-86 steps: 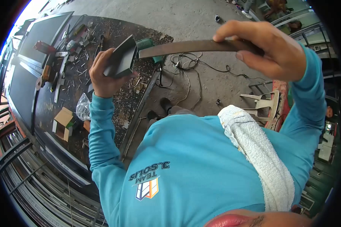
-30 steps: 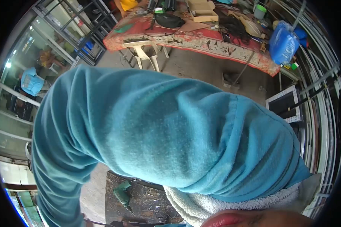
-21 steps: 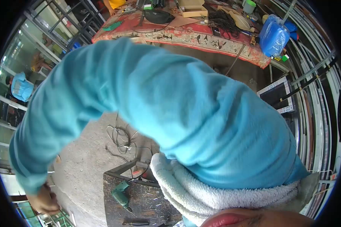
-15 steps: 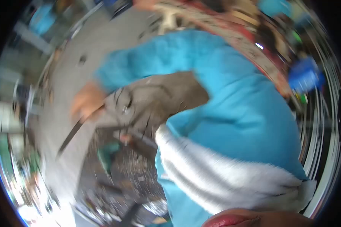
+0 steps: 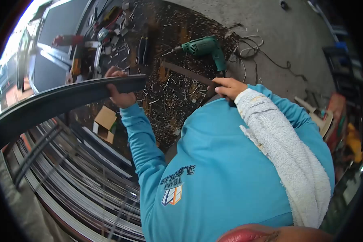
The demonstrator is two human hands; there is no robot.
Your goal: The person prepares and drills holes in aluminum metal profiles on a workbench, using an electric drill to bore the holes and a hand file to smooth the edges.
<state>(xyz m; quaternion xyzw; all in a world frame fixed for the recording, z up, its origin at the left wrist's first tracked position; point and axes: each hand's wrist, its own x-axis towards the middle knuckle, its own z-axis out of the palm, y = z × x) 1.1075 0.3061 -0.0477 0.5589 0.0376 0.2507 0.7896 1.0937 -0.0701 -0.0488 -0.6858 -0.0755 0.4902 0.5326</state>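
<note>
My left hand [image 5: 123, 94] grips a long dark metal profile [image 5: 60, 94] near its end, with fingers over its upper edge and the thumb below. The profile runs to the far left, curved by the lens. My right hand [image 5: 230, 87] is closed round the near end of a long, flat, dark file-like tool [image 5: 187, 73]. Its tip points left, apart from the profile. Just beyond it a green drill [image 5: 201, 46] lies on the dark worktable [image 5: 165, 111], which is strewn with shavings.
Black-handled pliers [image 5: 142, 50], a red-handled tool [image 5: 68, 40] and offcuts lie on the table. An open cardboard box [image 5: 105, 121] is below the profile. Long metal profiles [image 5: 88, 173] are stacked at lower left. A cable [image 5: 250, 46] trails over the floor at upper right.
The view has swung round and is sharper. My right hand, stretched out with the tool before, is now close to my body. My left hand now shows, holding the profile.
</note>
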